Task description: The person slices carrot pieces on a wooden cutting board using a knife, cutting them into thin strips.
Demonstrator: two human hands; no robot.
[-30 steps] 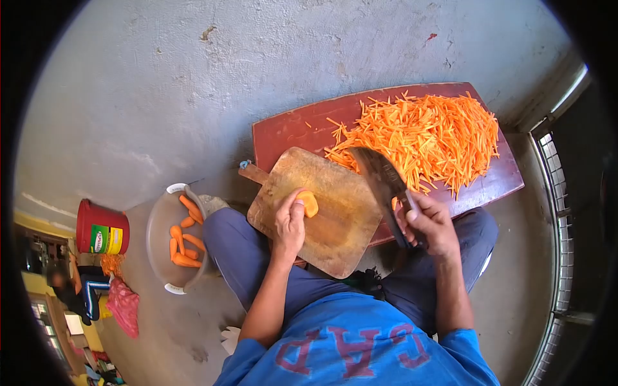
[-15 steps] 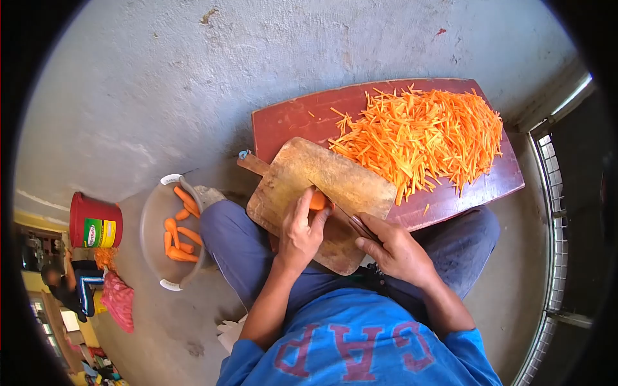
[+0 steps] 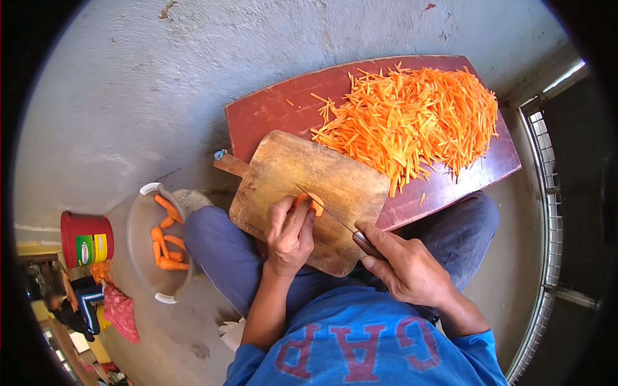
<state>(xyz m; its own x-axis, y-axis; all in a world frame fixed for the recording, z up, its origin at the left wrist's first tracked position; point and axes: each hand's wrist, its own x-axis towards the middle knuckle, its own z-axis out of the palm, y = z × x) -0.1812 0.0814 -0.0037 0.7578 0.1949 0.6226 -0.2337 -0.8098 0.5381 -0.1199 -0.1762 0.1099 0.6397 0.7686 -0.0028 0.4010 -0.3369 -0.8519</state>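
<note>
My left hand (image 3: 290, 237) pinches a short piece of carrot (image 3: 316, 204) down on the wooden cutting board (image 3: 277, 167). In my right hand (image 3: 412, 267) is the dark handle of a knife (image 3: 331, 214); its thin blade reaches up and left across the carrot, touching it close to my left fingertips. Whether the blade has sunk into the carrot I cannot tell. The board lies partly on a red table, its near end over my lap. Beyond it, a large heap of carrot strips (image 3: 418, 122) covers much of the tabletop.
The red table (image 3: 264, 119) stands against a grey wall. On the floor at left is a plastic basin (image 3: 138, 248) with several whole carrots (image 3: 168, 257). Past it stand a red bucket (image 3: 69, 241) and a pink sack (image 3: 121, 312), with another person (image 3: 67, 309) seated near them. A metal grille (image 3: 550, 212) runs along the right.
The carrot now lies on the board with the knife blade across it; before, my left fingers held it more upright. My right hand has shifted slightly right and down. The whole view has tilted a little.
</note>
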